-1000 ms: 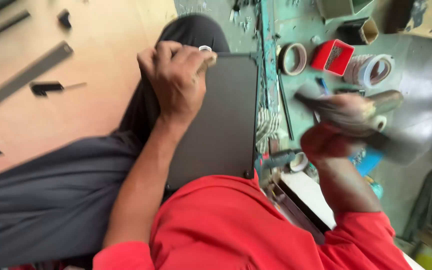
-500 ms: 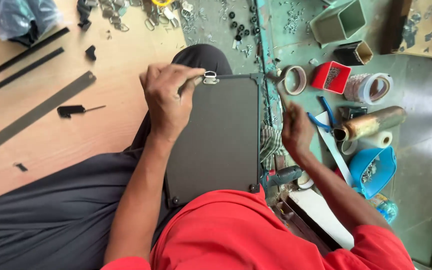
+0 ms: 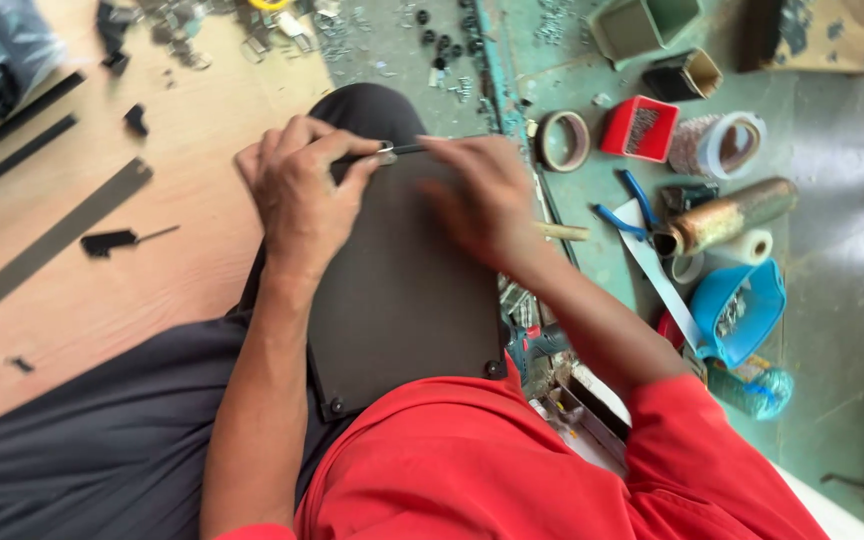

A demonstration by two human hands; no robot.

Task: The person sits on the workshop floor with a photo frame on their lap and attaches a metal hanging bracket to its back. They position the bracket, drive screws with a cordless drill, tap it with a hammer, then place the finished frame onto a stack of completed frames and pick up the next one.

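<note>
A dark flat panel (image 3: 402, 310) with rounded corners rests on my lap, its top edge away from me. My left hand (image 3: 302, 200) grips that top edge, thumb and fingers pinched around a small metal fitting (image 3: 384, 148). My right hand (image 3: 482, 200) lies on the panel's upper right and is closed on a thin tool. The tool's pale wooden handle (image 3: 564, 232) sticks out to the right, and its slim dark shaft (image 3: 407, 150) reaches the fitting. The two hands are nearly touching.
To the right, on the green surface, are a tape roll (image 3: 562, 140), a red box (image 3: 640, 128), a white tape roll (image 3: 722, 145), a brass cylinder (image 3: 732, 215), blue-handled pliers (image 3: 617, 215) and a blue tub (image 3: 742, 305). Dark flat strips (image 3: 52, 240) lie on the wooden floor at left.
My right hand has moved left, from the things on the green surface to the panel's top edge, with the thin tool in it. The left hand has kept its grip.
</note>
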